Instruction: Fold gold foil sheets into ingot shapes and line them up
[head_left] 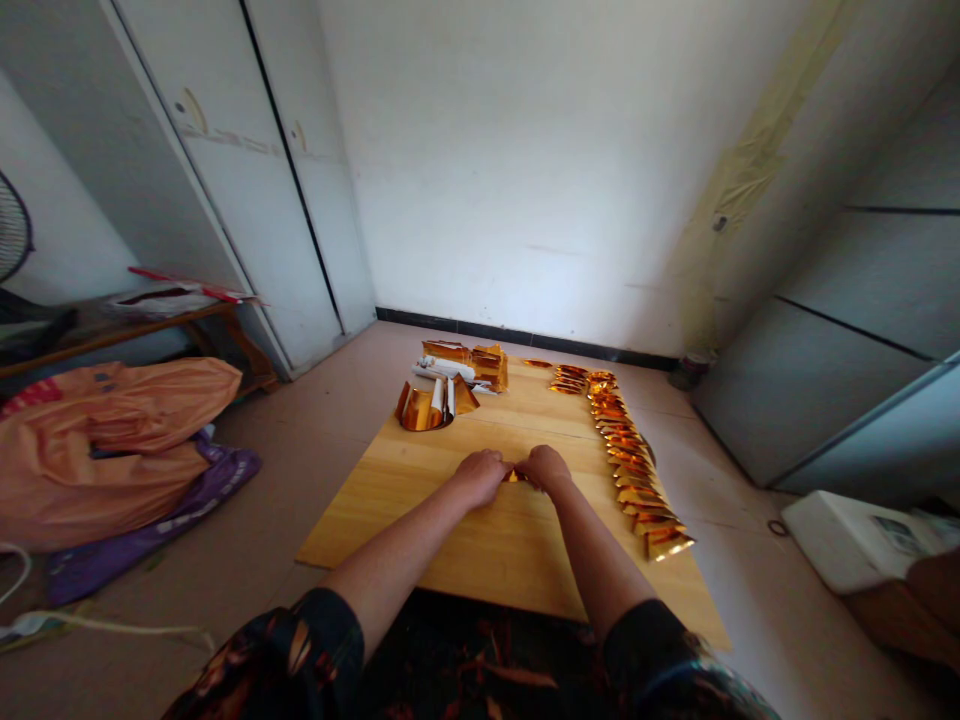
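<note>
My left hand (482, 477) and my right hand (545, 467) meet over the middle of the wooden board (480, 560). Between them shows a small piece of gold foil paper (513, 476), mostly covered by my fingers. Both hands are closed, pinching the foil from either side. Along the board's right side runs a row of folded gold foil pieces (634, 455), overlapping one another. Farther back on the left stands a curled gold sheet (424, 408) with white backing. Behind it lies a stack of gold and white sheets (489, 368).
An orange bag (112, 440) and a purple bag (157, 530) lie on the floor at left, near a low wooden table (240, 345). Grey cabinets (247, 180) stand behind them. At right are a white box (862, 545) and another grey cabinet (840, 320).
</note>
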